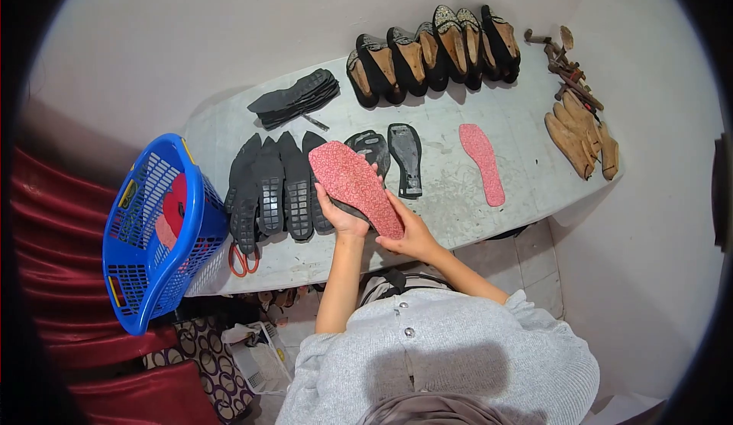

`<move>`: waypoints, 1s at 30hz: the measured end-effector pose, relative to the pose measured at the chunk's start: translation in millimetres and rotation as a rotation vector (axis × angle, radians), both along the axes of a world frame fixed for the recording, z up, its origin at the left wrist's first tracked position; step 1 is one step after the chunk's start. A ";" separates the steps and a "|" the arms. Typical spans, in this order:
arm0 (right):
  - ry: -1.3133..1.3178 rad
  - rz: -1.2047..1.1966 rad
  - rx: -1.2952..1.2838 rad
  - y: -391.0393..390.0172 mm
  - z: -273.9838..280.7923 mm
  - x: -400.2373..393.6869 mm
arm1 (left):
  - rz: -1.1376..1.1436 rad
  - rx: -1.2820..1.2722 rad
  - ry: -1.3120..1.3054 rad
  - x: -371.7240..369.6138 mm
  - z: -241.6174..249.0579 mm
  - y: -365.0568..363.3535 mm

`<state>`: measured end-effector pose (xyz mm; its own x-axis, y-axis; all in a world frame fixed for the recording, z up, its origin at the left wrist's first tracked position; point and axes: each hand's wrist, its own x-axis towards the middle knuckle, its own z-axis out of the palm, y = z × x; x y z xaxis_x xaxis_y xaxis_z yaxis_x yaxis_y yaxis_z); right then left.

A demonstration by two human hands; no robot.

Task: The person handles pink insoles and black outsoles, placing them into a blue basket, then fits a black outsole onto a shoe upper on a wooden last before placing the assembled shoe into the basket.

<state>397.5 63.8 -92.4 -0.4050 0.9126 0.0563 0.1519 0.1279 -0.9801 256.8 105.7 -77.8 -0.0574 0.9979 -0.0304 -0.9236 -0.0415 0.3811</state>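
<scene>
Both hands, left hand [341, 215] and right hand [410, 234], grip red insole [355, 184] against black sole [353, 210]; I should align edges before pressing.

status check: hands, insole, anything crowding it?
Left hand and right hand both grip the red insole with a black sole under it. Held above the table. Row of black soles close on its left, not touching.

Both arms are extended forward from the near edge, forearms bare, grey sleeves pushed up past the elbows. Left hand [341, 215] is raised, fingers curled in a grip, thumb on the near side. Right hand [411, 234] is held just beside it, fingers closed, wrist angled left.
</scene>
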 end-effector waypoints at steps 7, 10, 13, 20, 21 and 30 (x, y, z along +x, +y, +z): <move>0.349 0.029 -0.152 -0.1 6.8 3.7 | -0.029 0.000 -0.041 -3.2 -2.6 -0.4; 0.325 -0.015 -0.084 -2.4 7.4 3.9 | 0.072 -0.085 -0.017 -2.5 -1.2 3.9; 0.291 -0.109 -0.195 -5.9 7.6 5.5 | 0.173 -0.200 -0.015 -2.2 11.6 1.0; 0.082 -0.003 0.143 -5.2 -1.6 4.8 | 0.056 0.014 -0.079 -10.2 4.6 5.1; 0.066 -0.006 0.146 -4.5 -1.9 4.7 | 0.053 0.017 -0.088 -11.7 4.7 5.4; 0.029 0.018 0.144 -2.0 2.9 1.0 | 0.058 0.065 -0.126 -17.3 0.5 6.2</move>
